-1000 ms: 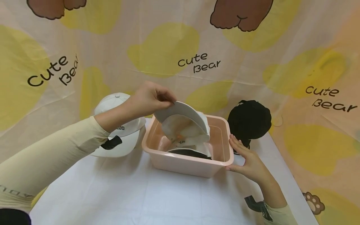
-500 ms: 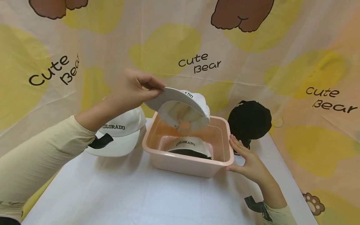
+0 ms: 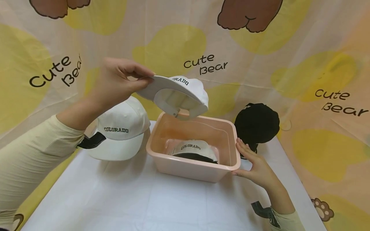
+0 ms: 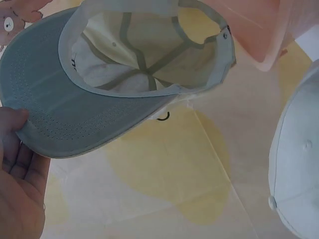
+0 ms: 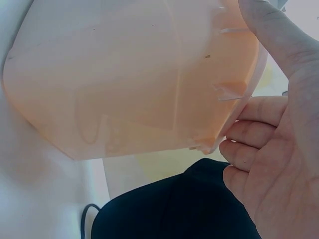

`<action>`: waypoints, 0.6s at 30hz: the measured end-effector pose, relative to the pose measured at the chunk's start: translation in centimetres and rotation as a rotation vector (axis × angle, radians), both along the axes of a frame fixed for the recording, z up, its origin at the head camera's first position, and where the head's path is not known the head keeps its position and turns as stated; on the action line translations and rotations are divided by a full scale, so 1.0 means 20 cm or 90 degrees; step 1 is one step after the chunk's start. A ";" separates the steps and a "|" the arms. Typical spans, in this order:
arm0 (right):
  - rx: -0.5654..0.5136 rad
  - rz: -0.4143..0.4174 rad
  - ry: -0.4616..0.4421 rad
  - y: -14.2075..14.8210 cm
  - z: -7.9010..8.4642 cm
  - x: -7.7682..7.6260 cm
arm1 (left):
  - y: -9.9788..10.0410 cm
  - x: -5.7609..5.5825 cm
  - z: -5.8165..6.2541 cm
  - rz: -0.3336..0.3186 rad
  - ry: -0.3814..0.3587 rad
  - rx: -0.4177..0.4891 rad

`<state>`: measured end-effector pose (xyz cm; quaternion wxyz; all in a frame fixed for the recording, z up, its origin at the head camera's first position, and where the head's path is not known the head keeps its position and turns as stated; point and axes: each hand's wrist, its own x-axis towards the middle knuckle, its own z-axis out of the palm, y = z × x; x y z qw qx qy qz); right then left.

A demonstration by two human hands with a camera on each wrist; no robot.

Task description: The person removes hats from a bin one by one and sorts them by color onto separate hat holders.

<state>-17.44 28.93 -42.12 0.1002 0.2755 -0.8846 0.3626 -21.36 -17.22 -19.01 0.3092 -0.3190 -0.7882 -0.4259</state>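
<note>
Left hand (image 3: 115, 75) is pinching, thumb against fingers, the brim edge of a white cap (image 3: 173, 96); that cap is hanging tilted, hollow side facing near, over the far left part of a pink bin (image 3: 190, 173); a COLORADO cap (image 3: 124, 122) is sitting left of the bin, behind the left sleeve (image 3: 43, 160); inside the bin a dark-brimmed cap (image 3: 193, 147) is lying, lettering facing near; right hand (image 3: 254, 163) is resting fingertips and thumb round the bin's near right corner, fingers extended and spread, not clenched; a black cap (image 3: 255, 123) is standing just beyond, right of the bin.

Risks, my guess: lifted cap is depending on one pinch at the brim, so a loose thumb could be dropping it; its low back edge could be snagging the far rim (touching or not, can't tell); the left forearm could be knocking the COLORADO cap if dipping; a hard push from the right could be shifting the bin left.

Edges: the backdrop (image 3: 162, 48) is closing off the far side; the tablecloth (image 3: 173, 205) is ending along a slanting right edge past the black cap; most moving room is lying near, in front of the bin; the gap between bin and COLORADO cap is looking narrow.
</note>
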 end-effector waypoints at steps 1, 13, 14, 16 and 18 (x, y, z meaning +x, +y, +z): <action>0.002 -0.001 0.000 0.00 0.00 0.00 | -0.01 0.00 0.00 0.010 0.004 -0.002; 0.005 -0.006 -0.005 0.01 0.00 0.00 | -0.15 -0.03 0.05 0.132 0.042 -0.020; 0.007 -0.008 -0.008 0.01 0.00 0.00 | -0.16 -0.03 0.05 0.137 0.050 -0.021; 0.008 -0.009 -0.013 0.01 0.00 0.00 | -0.19 -0.03 0.04 0.143 0.071 -0.024; 0.009 -0.011 -0.018 0.01 0.00 0.00 | -0.23 -0.03 0.04 0.138 0.110 -0.034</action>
